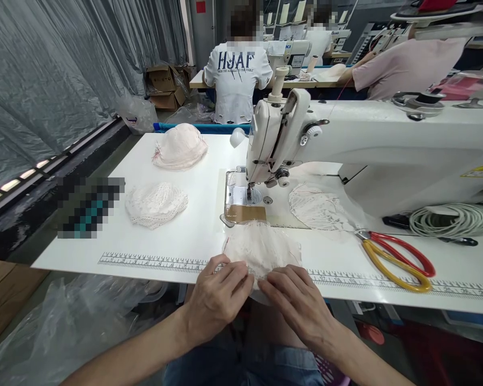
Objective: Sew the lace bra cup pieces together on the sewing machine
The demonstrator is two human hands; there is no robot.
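A pale pink lace piece (261, 245) lies at the front edge of the white table (193, 220), just before the sewing machine's needle plate (243, 199). My left hand (217, 295) and my right hand (295, 300) meet at the piece's near edge. Their fingers are bent and pinch the fabric between them. The white sewing machine (346, 145) stands behind the piece, its needle up over the plate.
Two piles of lace pieces (156, 203) (180, 146) sit on the table's left. Another lace piece (317, 206) lies under the machine arm. Red and yellow scissors (398, 257) and a coiled cable (454, 220) lie at the right. Other people sit at machines behind.
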